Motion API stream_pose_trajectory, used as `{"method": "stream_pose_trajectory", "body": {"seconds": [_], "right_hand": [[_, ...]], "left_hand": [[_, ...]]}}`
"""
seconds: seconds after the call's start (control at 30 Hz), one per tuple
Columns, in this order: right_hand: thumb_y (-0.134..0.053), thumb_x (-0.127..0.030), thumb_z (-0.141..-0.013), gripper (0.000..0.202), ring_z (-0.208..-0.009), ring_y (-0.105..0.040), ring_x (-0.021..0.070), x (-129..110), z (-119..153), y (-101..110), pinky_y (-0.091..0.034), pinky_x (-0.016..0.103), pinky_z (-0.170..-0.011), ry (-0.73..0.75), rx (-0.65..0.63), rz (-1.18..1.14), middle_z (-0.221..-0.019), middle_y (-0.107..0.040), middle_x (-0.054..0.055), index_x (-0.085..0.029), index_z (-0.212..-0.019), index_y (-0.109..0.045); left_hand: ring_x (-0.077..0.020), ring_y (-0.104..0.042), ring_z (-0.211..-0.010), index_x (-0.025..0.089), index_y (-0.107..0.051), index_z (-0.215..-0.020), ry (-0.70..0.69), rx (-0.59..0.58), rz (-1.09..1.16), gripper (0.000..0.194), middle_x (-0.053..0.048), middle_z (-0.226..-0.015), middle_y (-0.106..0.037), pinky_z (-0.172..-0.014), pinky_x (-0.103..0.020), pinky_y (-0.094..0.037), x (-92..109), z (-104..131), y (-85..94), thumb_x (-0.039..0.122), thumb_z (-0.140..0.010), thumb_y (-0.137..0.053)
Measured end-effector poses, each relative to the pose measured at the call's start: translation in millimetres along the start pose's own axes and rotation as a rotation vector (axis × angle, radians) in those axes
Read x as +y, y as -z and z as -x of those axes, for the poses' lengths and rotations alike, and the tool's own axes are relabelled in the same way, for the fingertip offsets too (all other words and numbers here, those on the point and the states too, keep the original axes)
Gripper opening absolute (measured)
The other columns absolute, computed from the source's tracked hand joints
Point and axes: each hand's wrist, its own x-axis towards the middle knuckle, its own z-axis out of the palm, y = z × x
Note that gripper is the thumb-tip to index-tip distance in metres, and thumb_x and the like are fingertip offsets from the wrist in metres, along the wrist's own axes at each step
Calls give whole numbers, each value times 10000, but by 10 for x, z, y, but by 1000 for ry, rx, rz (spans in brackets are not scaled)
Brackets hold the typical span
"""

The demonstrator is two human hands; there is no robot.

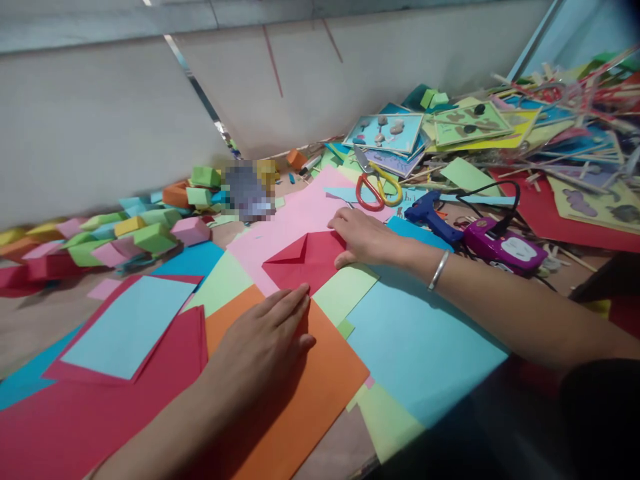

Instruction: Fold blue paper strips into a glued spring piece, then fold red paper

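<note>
A small red paper (320, 257), with a triangular flap folded over at its upper left, lies on top of pink, green and orange sheets. My left hand (267, 333) rests flat over the orange paper (325, 373), its fingertips touching the red paper's lower corner. At the red paper's right side, my right hand (357, 233) curls its fingers and thumb around the edge, gripping it. A silver bangle circles my right wrist. Pale green paper (345, 293) shows beneath the red one.
Scissors (377, 187) with red and yellow handles lie beyond my right hand. A blue glue gun (433, 217) and a purple device (505, 247) sit to the right. Folded paper cubes (155, 237) line the left back. Decorated cards (390, 133) and sticks pile up at the back right.
</note>
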Motion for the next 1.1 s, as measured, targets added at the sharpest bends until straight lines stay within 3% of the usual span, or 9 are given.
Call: {"method": "stream_pose_trajectory", "body": {"seconds": [0.17,0.3,0.4,0.5,0.6,0.77,0.9,1.0,1.1], "right_hand": [[-843,-455,-744,587,-1126,-509,309,39,23,-41,-435,347,-775,7,26,15,-1237,-552,152,-147,-1186,-610],[-652,-210,-904,270,-1026,-524,278,113,29,-75,-414,351,-742,27,102,143,-1169,-590,155,-161,-1168,-628],[-577,-103,-894,492,-1001,-520,279,123,22,-89,-395,361,-747,73,169,221,-1201,-604,153,-202,-1373,-522],[-669,-135,-829,664,-946,-525,277,55,29,-92,-370,353,-725,173,119,218,-1108,-640,132,-228,-1452,-460],[-690,-192,-837,535,-862,-520,253,-39,49,-103,-338,340,-681,208,110,179,-957,-646,113,-213,-1357,-569],[-555,-181,-945,217,-785,-461,214,-120,67,-107,-287,333,-640,252,201,202,-860,-602,79,-226,-1082,-716],[-484,-127,-986,279,-745,-407,196,-153,112,-6,-295,332,-643,476,323,251,-747,-545,54,-195,-851,-719],[-446,-89,-998,338,-721,-392,182,-175,173,85,-306,326,-646,685,452,309,-706,-529,39,-178,-776,-684],[-473,-131,-1010,323,-765,-446,174,-196,210,105,-333,322,-677,834,492,284,-772,-594,42,-179,-760,-672]], "left_hand": [[-339,-614,-1259,47,-635,-1269,-35,-15,17,418,-209,-1380,-629,-1030,-506,-534,-15,39,-21,229,-951,-432],[-309,-655,-1190,89,-667,-1177,13,67,46,351,-187,-1282,-697,-990,-475,-553,12,32,-4,231,-973,-419],[-282,-682,-1097,141,-675,-1015,81,112,99,284,-162,-1173,-726,-879,-427,-586,34,13,21,229,-990,-405],[-283,-663,-1085,150,-640,-1112,110,124,120,270,-157,-1184,-698,-850,-426,-578,25,10,17,268,-1000,-425],[-317,-604,-1181,160,-612,-1226,101,137,42,316,-150,-1229,-678,-938,-484,-539,-11,18,-6,295,-1001,-435],[-315,-608,-1142,172,-651,-1143,139,139,-61,286,-144,-1234,-678,-954,-499,-514,-12,20,20,257,-987,-428],[-304,-672,-985,191,-649,-1174,226,81,-17,281,-126,-1127,-711,-803,-468,-540,47,36,53,224,-960,-471],[-333,-672,-1091,198,-664,-1192,229,50,-48,292,-135,-1197,-720,-826,-483,-539,29,55,37,234,-953,-499],[-373,-624,-1210,165,-665,-1222,287,52,-74,325,-174,-1286,-691,-889,-515,-540,-34,71,-1,274,-941,-543]]}}
